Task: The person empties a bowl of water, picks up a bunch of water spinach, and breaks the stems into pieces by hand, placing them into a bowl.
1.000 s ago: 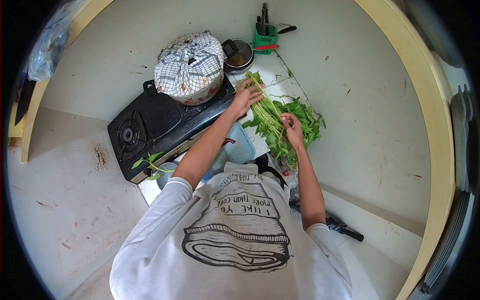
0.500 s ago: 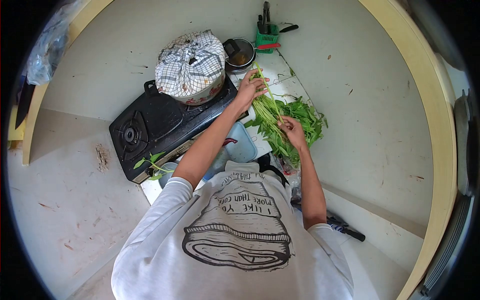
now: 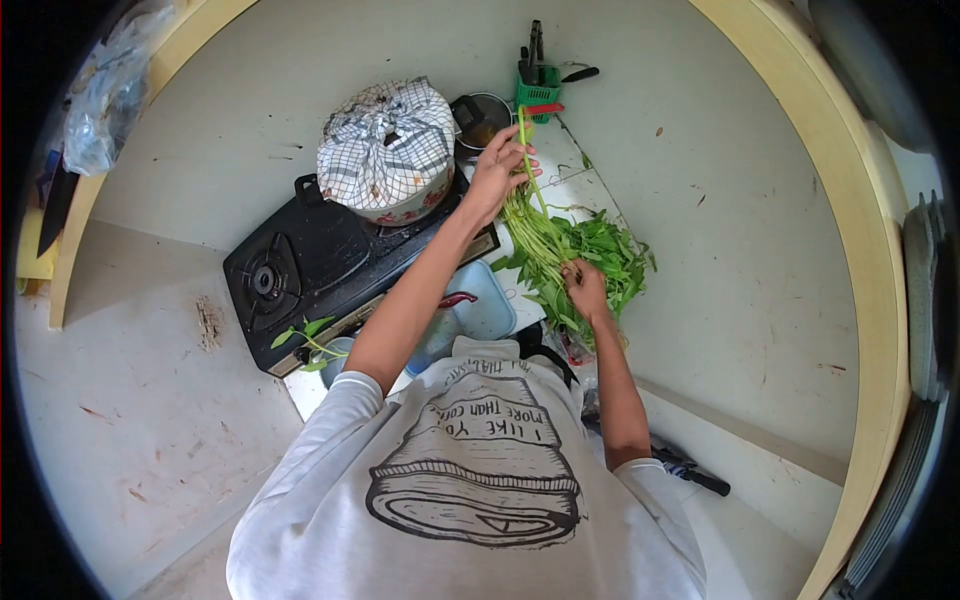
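A pile of leafy greens (image 3: 610, 250) with long green stems lies on the white tiled counter. My left hand (image 3: 497, 170) is closed on one long green stem (image 3: 527, 150) that rises above the pile, near the upper ends of the bunched stems. My right hand (image 3: 584, 285) rests at the middle of the pile, its fingers closed among stems and leaves. What those fingers hold, if anything, is hidden.
A black stove (image 3: 320, 235) bears a flowered pot (image 3: 410, 208) under a checked cloth (image 3: 385, 150). Behind are a small lidded pan (image 3: 485, 118) and a green basket (image 3: 538, 92) of utensils. A blue container (image 3: 485, 300) holds a dark red chili (image 3: 458, 299).
My left hand has moved slightly up with the stem in it. My right hand has let go of that stem's lower part and moved down into the pile. The camera view has shifted slightly.
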The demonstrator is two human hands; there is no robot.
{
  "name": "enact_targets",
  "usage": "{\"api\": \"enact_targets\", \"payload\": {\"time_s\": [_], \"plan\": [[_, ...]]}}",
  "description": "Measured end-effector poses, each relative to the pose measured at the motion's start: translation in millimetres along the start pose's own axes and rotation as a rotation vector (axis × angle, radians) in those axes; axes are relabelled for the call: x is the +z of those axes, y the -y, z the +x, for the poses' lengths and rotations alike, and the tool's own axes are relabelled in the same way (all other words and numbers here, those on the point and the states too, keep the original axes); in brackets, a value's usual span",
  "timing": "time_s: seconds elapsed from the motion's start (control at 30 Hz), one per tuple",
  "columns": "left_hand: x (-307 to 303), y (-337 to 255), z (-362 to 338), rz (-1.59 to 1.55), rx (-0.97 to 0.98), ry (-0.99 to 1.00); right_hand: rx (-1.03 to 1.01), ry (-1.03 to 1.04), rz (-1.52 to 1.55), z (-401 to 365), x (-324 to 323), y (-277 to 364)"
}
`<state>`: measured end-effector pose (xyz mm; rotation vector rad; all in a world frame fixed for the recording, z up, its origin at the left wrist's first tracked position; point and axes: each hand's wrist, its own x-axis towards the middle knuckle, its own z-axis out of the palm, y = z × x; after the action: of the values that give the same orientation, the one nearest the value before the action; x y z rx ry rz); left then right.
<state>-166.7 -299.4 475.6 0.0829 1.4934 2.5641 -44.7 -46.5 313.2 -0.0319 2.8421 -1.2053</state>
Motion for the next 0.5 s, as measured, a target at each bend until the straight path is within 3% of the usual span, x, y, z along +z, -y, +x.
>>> {"api": "enact_targets", "payload": {"time_s": [0.07,0.17,0.5], "plan": [[-1.9,-10.1,0.6,-0.039,0.038,0.016,-0.092,-0.094,-0.01,-2.5,4.6,0.9],[1.5,-32.6,-5.8,-0.073,0.069,0.038,-0.019,-0.034,0.096,-4.5,4.4,4.9],[4.3,-52.7,-34.6,-0.209,0.079,0.043,-0.145,-0.149,0.101,-23.7,-13.2,39.4]]}}
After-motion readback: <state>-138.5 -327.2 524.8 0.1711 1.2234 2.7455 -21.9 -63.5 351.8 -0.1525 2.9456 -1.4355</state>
